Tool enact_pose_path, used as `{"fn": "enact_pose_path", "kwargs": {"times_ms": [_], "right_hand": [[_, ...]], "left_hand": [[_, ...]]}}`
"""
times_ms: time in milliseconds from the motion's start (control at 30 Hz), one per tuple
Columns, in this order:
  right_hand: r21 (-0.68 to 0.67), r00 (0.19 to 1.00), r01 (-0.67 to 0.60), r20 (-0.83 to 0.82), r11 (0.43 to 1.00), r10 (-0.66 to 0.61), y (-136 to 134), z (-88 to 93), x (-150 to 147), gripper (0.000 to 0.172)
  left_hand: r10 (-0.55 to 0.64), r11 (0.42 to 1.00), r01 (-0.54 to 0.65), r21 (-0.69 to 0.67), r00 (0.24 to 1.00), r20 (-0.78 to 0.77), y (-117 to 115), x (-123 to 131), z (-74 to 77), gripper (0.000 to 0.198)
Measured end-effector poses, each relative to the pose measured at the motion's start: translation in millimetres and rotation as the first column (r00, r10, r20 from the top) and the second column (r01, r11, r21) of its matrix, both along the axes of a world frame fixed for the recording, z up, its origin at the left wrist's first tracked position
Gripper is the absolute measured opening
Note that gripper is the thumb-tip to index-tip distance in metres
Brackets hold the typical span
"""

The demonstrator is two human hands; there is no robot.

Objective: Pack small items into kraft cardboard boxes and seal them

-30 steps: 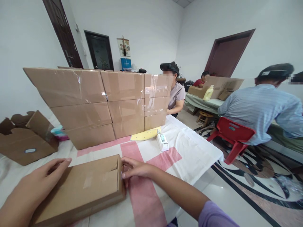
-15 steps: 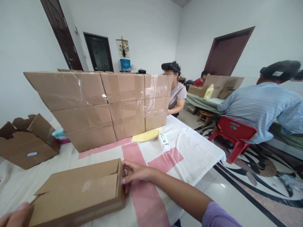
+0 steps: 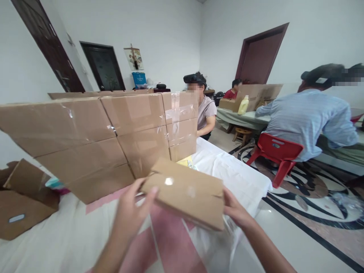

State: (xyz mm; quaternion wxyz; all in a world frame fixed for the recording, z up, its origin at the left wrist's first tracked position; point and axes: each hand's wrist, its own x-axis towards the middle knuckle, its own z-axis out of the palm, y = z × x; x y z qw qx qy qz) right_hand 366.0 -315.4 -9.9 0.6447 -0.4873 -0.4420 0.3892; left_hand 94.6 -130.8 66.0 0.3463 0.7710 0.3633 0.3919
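A flat brown cardboard box is lifted off the table and tilted, held between both my hands. My left hand grips its left end with fingers curled on the edge. On the right end, my right hand holds the box with fingers pressed against the side. Below it lies the white tablecloth with pink bands. Just behind stands a wall of taped cardboard boxes.
An open cardboard box lies at the left of the table. A person sits behind the box wall. Another person in a striped shirt sits on a red chair at the right; the table edge drops to patterned floor.
The box lay flat on the table with my hands at its ends; now both hands have raised it, turned it and brought it toward the box wall. The camera view shifted left and closer.
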Motion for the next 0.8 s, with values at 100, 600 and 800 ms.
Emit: {"fn": "enact_pose_path", "kwargs": {"times_ms": [100,600,800], "right_hand": [[-0.142,0.911,0.410,0.116,0.901,-0.396,-64,-20.6,51,0.083],[-0.268,0.668,0.731,0.096,0.628,-0.738,-36,-33.8,137,0.070],[-0.249,0.794,0.608,0.175,0.754,-0.583,31,-19.4,185,0.070]], "left_hand": [[-0.357,0.925,0.363,-0.109,0.931,0.073,-3,105,7.8,0.043],[-0.614,0.747,0.586,-0.314,0.789,0.010,46,319,-32.3,0.077],[-0.490,0.808,0.444,-0.386,0.871,-0.023,80,185,-61.4,0.067]]}}
